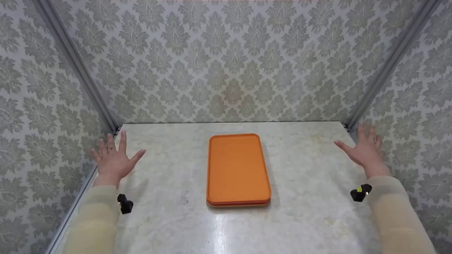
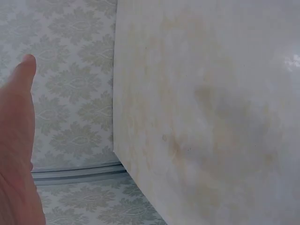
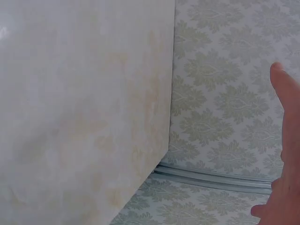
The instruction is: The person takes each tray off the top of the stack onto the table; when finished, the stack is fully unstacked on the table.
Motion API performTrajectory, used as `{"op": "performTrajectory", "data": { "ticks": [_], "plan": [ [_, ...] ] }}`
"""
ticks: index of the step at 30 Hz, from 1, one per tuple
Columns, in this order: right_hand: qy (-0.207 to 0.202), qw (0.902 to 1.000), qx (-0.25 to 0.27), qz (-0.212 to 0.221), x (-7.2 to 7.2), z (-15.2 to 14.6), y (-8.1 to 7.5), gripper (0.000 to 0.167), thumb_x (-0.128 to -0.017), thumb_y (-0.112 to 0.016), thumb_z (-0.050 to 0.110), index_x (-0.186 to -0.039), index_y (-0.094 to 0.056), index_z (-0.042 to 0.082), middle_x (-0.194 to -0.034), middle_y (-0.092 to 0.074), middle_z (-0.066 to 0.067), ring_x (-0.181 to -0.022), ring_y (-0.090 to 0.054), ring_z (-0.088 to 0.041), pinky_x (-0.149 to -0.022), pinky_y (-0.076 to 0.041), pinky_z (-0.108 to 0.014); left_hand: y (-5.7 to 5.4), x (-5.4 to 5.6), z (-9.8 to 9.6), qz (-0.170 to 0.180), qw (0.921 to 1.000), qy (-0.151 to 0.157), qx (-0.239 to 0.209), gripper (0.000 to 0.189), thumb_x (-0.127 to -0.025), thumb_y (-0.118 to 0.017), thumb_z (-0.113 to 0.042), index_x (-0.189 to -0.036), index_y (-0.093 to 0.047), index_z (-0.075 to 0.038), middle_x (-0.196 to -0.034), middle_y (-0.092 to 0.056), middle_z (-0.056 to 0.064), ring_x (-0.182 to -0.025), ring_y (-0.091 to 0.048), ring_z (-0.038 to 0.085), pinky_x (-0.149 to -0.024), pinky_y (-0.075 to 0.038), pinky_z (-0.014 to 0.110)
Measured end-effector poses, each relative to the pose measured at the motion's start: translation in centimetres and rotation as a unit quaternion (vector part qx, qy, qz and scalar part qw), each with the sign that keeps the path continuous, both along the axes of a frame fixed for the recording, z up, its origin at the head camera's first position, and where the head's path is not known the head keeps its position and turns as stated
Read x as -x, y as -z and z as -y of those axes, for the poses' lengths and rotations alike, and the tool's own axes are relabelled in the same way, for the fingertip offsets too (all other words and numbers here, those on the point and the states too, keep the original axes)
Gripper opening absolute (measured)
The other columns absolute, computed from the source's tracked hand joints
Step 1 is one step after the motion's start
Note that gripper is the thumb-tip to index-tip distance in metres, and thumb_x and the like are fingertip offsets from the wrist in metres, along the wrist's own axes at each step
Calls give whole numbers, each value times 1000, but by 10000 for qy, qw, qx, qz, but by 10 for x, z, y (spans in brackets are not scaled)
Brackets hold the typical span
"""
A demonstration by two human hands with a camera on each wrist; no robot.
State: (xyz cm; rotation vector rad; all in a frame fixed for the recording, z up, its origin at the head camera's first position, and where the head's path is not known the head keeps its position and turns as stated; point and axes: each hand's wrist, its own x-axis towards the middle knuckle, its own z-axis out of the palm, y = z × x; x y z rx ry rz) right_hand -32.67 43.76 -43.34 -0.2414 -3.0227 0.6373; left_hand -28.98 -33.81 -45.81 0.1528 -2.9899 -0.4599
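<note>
Orange rectangular trays (image 1: 238, 168) with rounded corners lie stacked near the middle of the table; a second rim shows under the top one at the front. To the left of the stack, my left hand (image 1: 113, 163) is held with its fingers spread and holds nothing. My right hand (image 1: 367, 151) is off to the right, its fingers also spread and nothing in it. Both hands are well apart from the trays. The left wrist view shows part of the left hand (image 2: 16, 140) at its edge, and the right wrist view part of the right hand (image 3: 288, 150).
A pale marbled table (image 1: 169, 158) spreads between the hands. Patterned wallpaper panels stand behind it (image 1: 233, 70) and on both sides, joined by grey metal corner posts (image 1: 76, 60). A small black device (image 1: 124, 204) sits at the left wrist, another black device (image 1: 360, 193) at the right.
</note>
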Motion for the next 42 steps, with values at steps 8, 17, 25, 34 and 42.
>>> {"op": "performTrajectory", "data": {
  "ticks": [8, 17, 25, 34, 42],
  "plan": [
    [-255, 9921, 1206, -242, 1, 28, 16, 111, -97, -49, 69, -161, 23, 13, -164, 30, -29, -145, 16, -68, -113, -4, -85, 5, 8, -31, 373, 9940, -188, -1011, 111, -96, -33, -80, -162, 19, -8, -166, 5, 40, -152, 4, 61, -122, -8, 75],
    [-427, 9556, 2886, -407, -5, 76, 40, 95, -102, -46, 61, -165, 14, 22, -173, 17, -14, -157, -5, -52, -124, -16, -71, 27, 4, -74, 734, 9575, -126, -2788, 107, -98, -36, -76, -162, 21, -12, -169, -7, 33, -155, -15, 52, -125, -20, 67],
    [-284, 8720, 4881, -233, -22, 123, 70, 79, -106, -45, 54, -166, 0, 33, -176, 1, 2, -160, -18, -36, -123, -24, -70, 44, -4, -114, 591, 9203, 64, -3866, 94, -103, -49, -59, -166, 3, -12, -164, -31, 26, -149, -39, 44, -116, -43, 58],
    [-123, 7960, 6052, 5, -39, 165, 103, 69, -108, -44, 48, -166, -14, 24, -174, -16, -4, -155, -33, -35, -122, -30, -66, 65, -12, -157, 711, 8763, -203, -4760, 77, -103, -60, -43, -162, -27, -7, -143, -55, 27, -126, -63, 39, -82, -65, 40],
    [-350, 7313, 6802, 355, -50, 189, 127, 64, -111, -39, 41, -166, -15, 18, -173, -22, -8, -154, -32, -39, -122, -34, -62, 82, -17, -185, 930, 8506, -149, -5173, 60, -100, -68, -25, -150, -46, 0, -136, -62, 28, -110, -71, 38, -77, -66, 43]
  ]
}}
